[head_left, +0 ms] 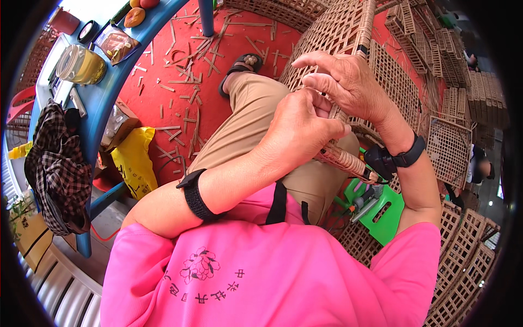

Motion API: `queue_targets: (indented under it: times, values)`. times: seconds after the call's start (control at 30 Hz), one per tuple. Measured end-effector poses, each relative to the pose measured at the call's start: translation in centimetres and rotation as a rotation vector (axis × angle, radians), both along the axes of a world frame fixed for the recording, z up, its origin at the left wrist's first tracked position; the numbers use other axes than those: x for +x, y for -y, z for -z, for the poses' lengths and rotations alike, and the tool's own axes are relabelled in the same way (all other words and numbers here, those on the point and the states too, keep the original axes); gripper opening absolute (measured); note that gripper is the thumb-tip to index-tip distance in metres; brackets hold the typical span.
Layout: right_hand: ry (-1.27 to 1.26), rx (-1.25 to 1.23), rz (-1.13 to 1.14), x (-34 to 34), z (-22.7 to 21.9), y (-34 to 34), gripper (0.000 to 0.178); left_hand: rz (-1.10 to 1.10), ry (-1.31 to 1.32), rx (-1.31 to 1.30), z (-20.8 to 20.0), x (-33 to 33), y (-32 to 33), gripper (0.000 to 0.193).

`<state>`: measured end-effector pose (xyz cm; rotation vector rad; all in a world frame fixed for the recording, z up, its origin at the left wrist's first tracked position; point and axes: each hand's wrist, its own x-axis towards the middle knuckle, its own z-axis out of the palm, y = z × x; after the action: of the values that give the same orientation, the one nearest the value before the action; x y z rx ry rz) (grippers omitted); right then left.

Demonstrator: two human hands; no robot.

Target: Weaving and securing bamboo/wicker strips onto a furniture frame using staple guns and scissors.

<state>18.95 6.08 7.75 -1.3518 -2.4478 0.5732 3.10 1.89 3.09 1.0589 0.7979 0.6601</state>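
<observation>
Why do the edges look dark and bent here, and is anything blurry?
Head view: fisheye lens bends the blue table edge and blackens the corners; bright even daylight, soft shadows; left hand and right hand on the woven basket are sharp, the rim softer.

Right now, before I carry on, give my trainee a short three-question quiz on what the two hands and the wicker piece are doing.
1. True or false: the left hand rests flat on the blue table.
2. What does the right hand touch? A) the glass jar B) the woven basket frame C) the yellow bag
3. Fill in: the floor is littered with short ____ strips.

Key:
1. False; it is closed on the frame's wrapped rim, over the lap.
2. B
3. cane
</observation>
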Motion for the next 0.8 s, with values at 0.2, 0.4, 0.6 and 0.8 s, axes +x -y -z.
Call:
queue_targets:
  times: [0.2,0.4,0.6,0.8]
  values:
    - [-0.009,0.104,-0.104,0.1,0.5,-0.4,0.027,0.008,-0.039,0.072,-0.1,0.0,0.1,0.022]
    - [-0.172,0.3,-0.131,0.1,1.3,-0.3,0.015,-0.052,-0.167,0.216,-1.1,0.1,0.2,0.023]
    - [-0.236,0.313,-0.071,0.1,0.9,0.0,0.014,-0.071,-0.174,0.301,-2.2,-0.2,0.4,0.025]
    - [-0.058,0.232,0.027,3.9,-1.8,-3.0,0.03,0.077,-0.129,0.231,-1.7,-1.2,-0.7,0.033]
